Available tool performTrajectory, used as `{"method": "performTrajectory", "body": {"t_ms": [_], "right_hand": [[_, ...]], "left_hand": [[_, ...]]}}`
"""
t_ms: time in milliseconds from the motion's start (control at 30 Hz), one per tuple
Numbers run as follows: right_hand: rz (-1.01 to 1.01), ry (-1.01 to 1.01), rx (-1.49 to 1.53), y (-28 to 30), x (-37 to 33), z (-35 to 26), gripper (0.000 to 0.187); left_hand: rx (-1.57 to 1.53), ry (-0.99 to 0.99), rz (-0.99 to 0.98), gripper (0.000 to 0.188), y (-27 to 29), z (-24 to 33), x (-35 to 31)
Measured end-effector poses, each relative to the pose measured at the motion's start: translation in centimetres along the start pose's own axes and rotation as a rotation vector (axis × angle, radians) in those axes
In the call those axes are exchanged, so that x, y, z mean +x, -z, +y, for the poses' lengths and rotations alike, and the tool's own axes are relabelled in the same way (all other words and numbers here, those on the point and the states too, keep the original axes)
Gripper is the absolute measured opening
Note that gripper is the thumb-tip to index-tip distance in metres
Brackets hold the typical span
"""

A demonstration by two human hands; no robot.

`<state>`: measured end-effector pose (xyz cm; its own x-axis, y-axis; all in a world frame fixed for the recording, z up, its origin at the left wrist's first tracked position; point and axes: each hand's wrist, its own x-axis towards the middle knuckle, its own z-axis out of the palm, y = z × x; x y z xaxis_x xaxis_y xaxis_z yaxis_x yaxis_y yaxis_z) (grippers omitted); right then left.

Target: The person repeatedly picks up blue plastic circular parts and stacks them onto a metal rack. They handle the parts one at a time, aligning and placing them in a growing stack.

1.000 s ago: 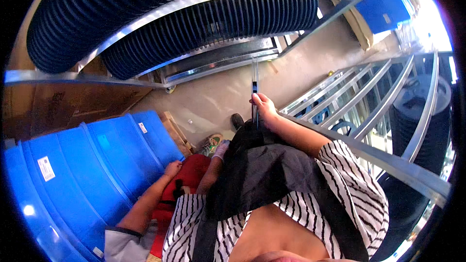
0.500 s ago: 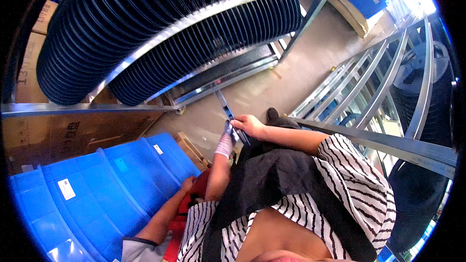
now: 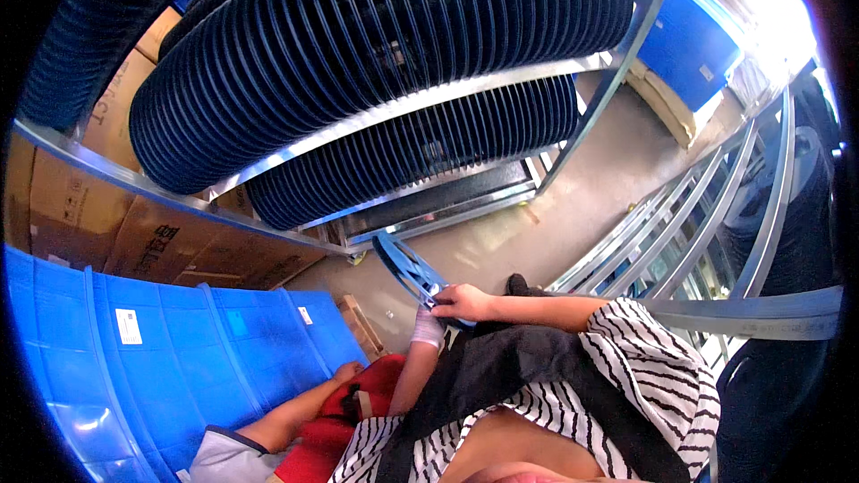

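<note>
A thin blue reel (image 3: pixel 400 261) with cut-out openings hangs tilted in front of my body. My right hand (image 3: pixel 462 301) is bare and pinches the reel's near part. My left hand (image 3: pixel 428 326), in a pale glove, closes on the same reel from below; its fingertips are partly hidden by the reel and the right hand. Beyond the reel stands a metal rack (image 3: pixel 658 9) with rows of dark reels (image 3: pixel 385 27) set on edge on its upper shelf, and more dark reels (image 3: pixel 420 152) stand on the lower one.
Blue plastic bins (image 3: pixel 179 331) line the left, beside cardboard boxes (image 3: pixel 80 206). A co-worker's arm (image 3: pixel 304 407) rests near them. To my right is another metal rack (image 3: pixel 698 241) with slanted bars. Grey floor (image 3: pixel 483 250) runs between the racks; a blue container (image 3: pixel 689 40) stands at the far right.
The reel has turned from nearly edge-on to show more of its face. My view has shifted, so the far rack sits lower and further right. Both hands keep their hold.
</note>
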<state>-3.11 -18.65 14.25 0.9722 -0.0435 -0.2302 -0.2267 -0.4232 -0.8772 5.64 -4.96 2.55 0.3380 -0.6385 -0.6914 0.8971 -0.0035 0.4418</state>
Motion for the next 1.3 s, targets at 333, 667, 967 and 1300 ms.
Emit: {"method": "performTrajectory", "body": {"t_ms": [333, 667, 967, 1300], "right_hand": [[1.021, 0.480, -0.506, 16.1, 3.0, -2.7, 0.088], [1.920, 0.079, -0.797, 36.9, 7.1, -9.6, 0.080], [1.745, 0.146, -0.907, 35.3, 8.2, -10.9, 0.080], [1.158, 0.499, -1.313, 31.4, 14.5, -20.6, 0.078]], "left_hand": [[-0.317, 0.047, 0.018, 0.028, 0.2, 0.1, -1.0], [-0.372, -0.072, 0.028, 0.030, 1.0, -1.3, -1.7], [-0.449, -0.062, -0.003, 0.031, 1.3, -0.4, -3.0], [-0.490, -0.187, 0.020, 0.037, 2.3, -0.1, -0.6]]}}
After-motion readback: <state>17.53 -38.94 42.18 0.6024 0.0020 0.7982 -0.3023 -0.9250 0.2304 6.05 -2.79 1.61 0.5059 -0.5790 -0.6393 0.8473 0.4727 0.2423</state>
